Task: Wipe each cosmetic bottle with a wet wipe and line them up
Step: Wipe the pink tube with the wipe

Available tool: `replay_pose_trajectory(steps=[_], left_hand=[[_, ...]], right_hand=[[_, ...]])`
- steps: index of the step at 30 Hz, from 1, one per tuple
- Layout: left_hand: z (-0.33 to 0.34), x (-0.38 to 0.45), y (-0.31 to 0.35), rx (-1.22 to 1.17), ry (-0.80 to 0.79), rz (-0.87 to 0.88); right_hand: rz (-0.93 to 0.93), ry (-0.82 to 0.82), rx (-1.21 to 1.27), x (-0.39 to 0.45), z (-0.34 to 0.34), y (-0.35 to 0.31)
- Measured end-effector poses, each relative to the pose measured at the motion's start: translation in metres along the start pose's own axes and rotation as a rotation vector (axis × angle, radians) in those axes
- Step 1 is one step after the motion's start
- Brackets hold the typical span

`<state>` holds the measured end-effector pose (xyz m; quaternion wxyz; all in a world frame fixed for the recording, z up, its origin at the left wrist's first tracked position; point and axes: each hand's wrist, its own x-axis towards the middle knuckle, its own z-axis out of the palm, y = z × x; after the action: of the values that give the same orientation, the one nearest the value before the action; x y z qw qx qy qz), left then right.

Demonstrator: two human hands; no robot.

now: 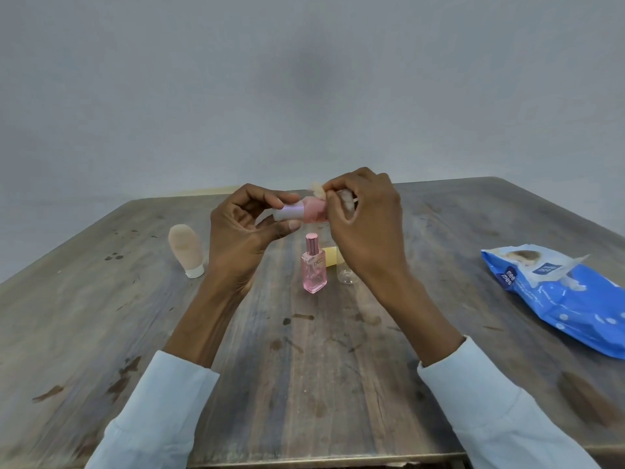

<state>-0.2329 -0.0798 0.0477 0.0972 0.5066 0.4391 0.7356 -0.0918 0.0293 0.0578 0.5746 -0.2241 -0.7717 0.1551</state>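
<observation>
Grey wall behind, worn wooden table (304,384) in front; both hands raised above it. Left hand (243,231) pinches the cap end of a small pink bottle (306,211), held sideways in the air; right hand (365,228) is curled round a bunched wet wipe (345,199) and presses it on the bottle's other end.

On the table below: a square pink perfume bottle (315,270) upright, a clear bottle (346,274) just beside it and partly hidden by the right wrist, something yellow (329,255) behind them, a beige tube (186,250) standing on its cap well to the left; blue wipe pack (558,296) open at right.

Risks, as I judge them: wet surface plus a fingertip-only pinch, so the bottle may slip and drop onto the two standing bottles; lowering the right wrist could knock the clear one; no tidy line yet.
</observation>
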Motion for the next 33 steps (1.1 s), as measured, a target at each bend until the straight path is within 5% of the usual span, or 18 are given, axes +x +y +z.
replay_pose_trajectory(steps=[5,13,18,25,33], left_hand=[[0.000,0.001,0.000,-0.019,-0.021,0.010],[-0.001,0.003,-0.002,-0.121,0.029,-0.015],[-0.004,0.005,-0.003,-0.130,0.099,-0.056],[-0.006,0.004,-0.004,-0.112,0.230,-0.089],[-0.008,0.008,-0.009,-0.213,0.276,-0.164]], right_hand=[[-0.082,-0.037,0.040,0.000,-0.001,-0.008],[0.087,0.042,0.002,0.006,-0.008,0.000],[-0.126,0.120,-0.003,0.000,-0.002,-0.007],[-0.375,0.014,0.002,-0.009,0.009,-0.010],[0.032,0.112,0.217,0.001,-0.002,-0.001]])
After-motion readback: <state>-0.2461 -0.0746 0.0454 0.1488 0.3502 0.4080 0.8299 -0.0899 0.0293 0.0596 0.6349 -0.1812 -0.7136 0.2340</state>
